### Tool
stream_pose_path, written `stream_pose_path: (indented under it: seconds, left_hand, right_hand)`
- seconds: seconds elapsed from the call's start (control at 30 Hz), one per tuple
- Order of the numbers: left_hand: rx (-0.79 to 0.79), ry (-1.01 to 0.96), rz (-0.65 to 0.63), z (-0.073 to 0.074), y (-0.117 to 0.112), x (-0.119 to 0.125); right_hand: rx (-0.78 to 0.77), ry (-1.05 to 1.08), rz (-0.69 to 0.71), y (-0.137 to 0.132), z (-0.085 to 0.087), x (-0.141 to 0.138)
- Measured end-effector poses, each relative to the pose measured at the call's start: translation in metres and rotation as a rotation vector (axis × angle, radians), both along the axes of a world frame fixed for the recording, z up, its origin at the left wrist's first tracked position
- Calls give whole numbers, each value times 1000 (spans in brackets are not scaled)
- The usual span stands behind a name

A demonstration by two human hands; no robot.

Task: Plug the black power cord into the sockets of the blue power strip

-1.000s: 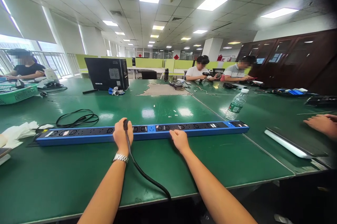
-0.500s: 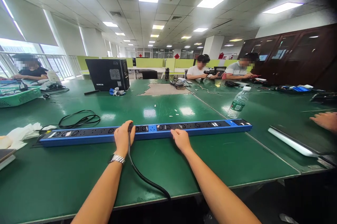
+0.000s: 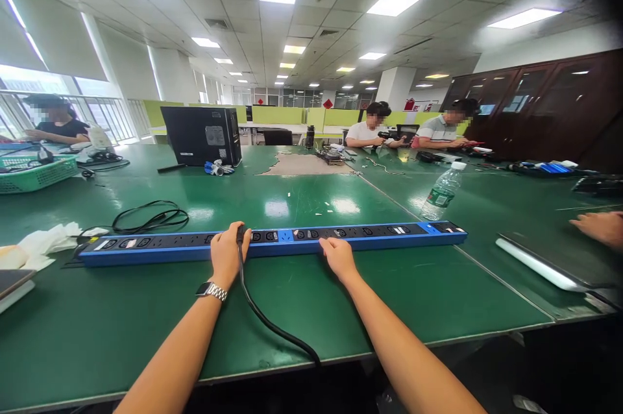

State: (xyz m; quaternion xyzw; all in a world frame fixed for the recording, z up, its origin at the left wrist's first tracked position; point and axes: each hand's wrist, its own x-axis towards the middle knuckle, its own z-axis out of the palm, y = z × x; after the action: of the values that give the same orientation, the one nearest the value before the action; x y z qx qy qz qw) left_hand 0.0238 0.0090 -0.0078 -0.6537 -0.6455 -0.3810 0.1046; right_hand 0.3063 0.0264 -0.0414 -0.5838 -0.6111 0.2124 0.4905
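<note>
A long blue and black power strip (image 3: 379, 233) lies across the green table (image 3: 121, 316) in front of me. My left hand (image 3: 228, 253) is closed round a black plug (image 3: 239, 231) at the strip's middle. The plug's black cable (image 3: 272, 329) runs back over the table's near edge. My right hand (image 3: 337, 255) rests on the strip's front side, fingers curled against it, a little to the right of the plug. A metal watch sits on my left wrist.
A coiled black cable (image 3: 148, 218) and white tissue (image 3: 46, 242) lie at the left. A water bottle (image 3: 440, 192) stands behind the strip's right end. A black computer case (image 3: 202, 135) and a green basket (image 3: 36, 172) are farther back. Other people sit around; another person's hand (image 3: 598, 227) rests at right.
The view has shifted slightly. My left hand with the plug has edged a little right along the strip. My right hand stays on the strip.
</note>
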Motion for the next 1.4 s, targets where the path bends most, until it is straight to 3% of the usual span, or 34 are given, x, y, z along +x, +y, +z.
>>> stream_pose_path:
  seconds: [0.7, 1.0, 1.4]
  left_hand:
    - [16, -99, -48, -12, 3, -11]
    - [105, -314, 26, -15, 7, -13]
    - [52, -37, -90, -14, 3, -19]
  right_hand:
    - [2, 11, 7, 2, -2, 1]
    - [5, 11, 10, 3, -2, 0]
    - [1, 6, 7, 2, -1, -1]
